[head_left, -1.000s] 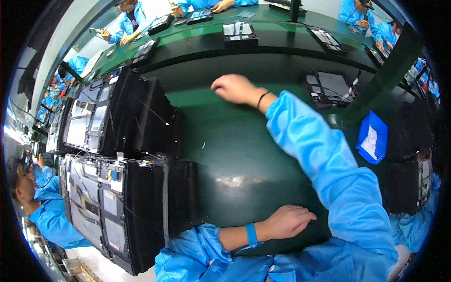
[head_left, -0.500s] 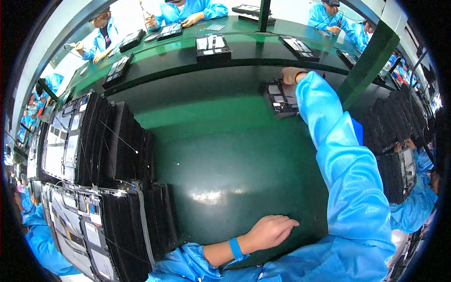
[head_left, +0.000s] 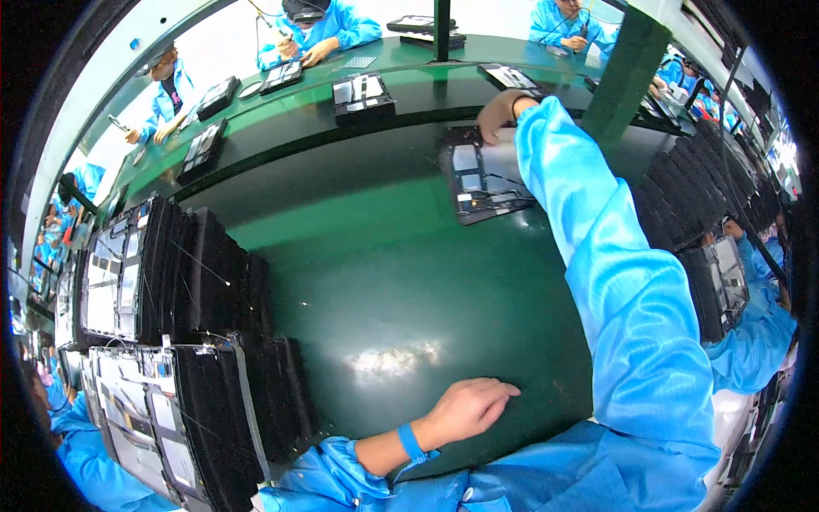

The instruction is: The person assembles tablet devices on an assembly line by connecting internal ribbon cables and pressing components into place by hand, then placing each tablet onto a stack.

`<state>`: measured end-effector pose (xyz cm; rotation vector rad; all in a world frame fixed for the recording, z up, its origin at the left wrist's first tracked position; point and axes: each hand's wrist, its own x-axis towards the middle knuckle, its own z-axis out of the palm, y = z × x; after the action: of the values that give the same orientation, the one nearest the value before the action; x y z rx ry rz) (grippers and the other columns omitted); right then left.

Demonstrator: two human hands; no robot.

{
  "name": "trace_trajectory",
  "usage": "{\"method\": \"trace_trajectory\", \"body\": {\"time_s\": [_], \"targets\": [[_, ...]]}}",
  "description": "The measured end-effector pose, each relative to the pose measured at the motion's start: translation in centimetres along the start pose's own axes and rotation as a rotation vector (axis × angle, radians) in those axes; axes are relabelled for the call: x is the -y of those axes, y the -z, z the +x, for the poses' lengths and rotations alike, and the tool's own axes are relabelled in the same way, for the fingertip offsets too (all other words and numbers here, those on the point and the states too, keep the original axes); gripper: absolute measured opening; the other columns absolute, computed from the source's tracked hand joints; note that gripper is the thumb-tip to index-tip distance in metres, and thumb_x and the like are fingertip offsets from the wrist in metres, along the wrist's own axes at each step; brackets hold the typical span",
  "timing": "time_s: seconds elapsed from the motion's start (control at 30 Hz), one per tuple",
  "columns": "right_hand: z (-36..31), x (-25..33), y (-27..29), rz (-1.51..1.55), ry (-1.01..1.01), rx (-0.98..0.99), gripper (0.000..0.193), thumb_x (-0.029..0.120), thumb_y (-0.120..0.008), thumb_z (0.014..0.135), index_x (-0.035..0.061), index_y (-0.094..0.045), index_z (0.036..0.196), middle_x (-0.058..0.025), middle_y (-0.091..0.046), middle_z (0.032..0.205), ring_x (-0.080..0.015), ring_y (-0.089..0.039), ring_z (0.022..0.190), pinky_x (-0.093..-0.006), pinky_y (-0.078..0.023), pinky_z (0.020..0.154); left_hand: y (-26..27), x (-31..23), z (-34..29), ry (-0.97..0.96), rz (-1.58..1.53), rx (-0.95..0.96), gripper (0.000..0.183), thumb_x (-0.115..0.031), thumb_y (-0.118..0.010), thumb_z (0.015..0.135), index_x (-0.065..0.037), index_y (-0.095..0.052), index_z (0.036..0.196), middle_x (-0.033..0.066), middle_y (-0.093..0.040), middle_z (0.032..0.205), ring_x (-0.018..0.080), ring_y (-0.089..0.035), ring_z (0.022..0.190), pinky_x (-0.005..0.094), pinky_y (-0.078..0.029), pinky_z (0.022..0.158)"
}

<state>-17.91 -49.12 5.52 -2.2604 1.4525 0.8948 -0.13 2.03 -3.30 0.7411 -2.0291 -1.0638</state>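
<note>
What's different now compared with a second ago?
The right hand has moved rightward from over the bare bench to the flat black-and-grey device, fingers now at its far edge; how firmly they grip is unclear. The device may have slid slightly, but the camera moved too. Unchanged: left hand resting, apparently empty; stacks at left standing.

A green desk (head_left: 401,282) is reflecting light (head_left: 394,360); a post (head_left: 630,72) is rising far right, a white wall (head_left: 223,43) showing far left.

2 loose, shiny blue sleeves (head_left: 610,256); 1 flat blue left wristband (head_left: 410,442); 1 thin dark right wristband (head_left: 517,103).
</note>
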Motion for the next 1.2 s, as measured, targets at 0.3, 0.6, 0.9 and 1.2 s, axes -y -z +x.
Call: {"method": "trace_trajectory", "body": {"time_s": [0.3,0.6,0.9,1.2], "targets": [[-14.3,14.2,2.4,0.560,0.611,-0.621,0.055,0.021,-0.072,0.072,-0.0009,-0.057,0.120,-0.0142,-0.064,0.111,-0.0231,-0.057,0.103,-0.0326,-0.043,0.091,0.8,-0.3,-0.7,0.266,-0.150,-0.171,0.014,-0.005,-0.055,0.087,-0.004,-0.065,0.098,0.0112,-0.064,0.084,0.0228,-0.063,0.075,0.0320,-0.050,0.069],[-19.7,16.2,-13.0,1.817,0.764,-0.417,0.029,0.012,-0.055,0.090,0.0015,-0.056,0.117,-0.0056,-0.065,0.095,-0.0127,-0.063,0.081,-0.0271,-0.053,0.073,4.9,0.7,0.1,0.036,-0.307,-0.997,0.061,-0.031,-0.041,0.097,-0.002,-0.018,0.145,0.0177,-0.029,0.146,0.0294,-0.034,0.132,0.0413,-0.026,0.110],[-24.8,19.6,-26.9,1.852,0.436,-0.481,0.046,0.011,-0.047,0.093,-0.0011,-0.038,0.137,-0.0173,-0.049,0.132,-0.0236,-0.050,0.118,-0.0318,-0.038,0.100,0.4,-1.1,-3.0,0.445,-0.176,-0.644,0.068,-0.003,-0.047,0.088,0.004,-0.012,0.146,0.0198,-0.021,0.151,0.0286,-0.018,0.140,0.0364,-0.014,0.114],[-27.2,19.5,-33.8,1.476,0.458,-0.711,0.062,0.015,-0.044,0.095,-0.0063,-0.013,0.145,-0.0217,-0.013,0.153,-0.0278,-0.011,0.143,-0.0348,-0.009,0.114,-1.2,-4.2,-4.7,0.527,0.501,-0.204,0.092,-0.022,-0.062,0.083,0.019,-0.002,0.138,0.0373,-0.015,0.144,0.0498,-0.009,0.137,0.0513,-0.006,0.113]]}}
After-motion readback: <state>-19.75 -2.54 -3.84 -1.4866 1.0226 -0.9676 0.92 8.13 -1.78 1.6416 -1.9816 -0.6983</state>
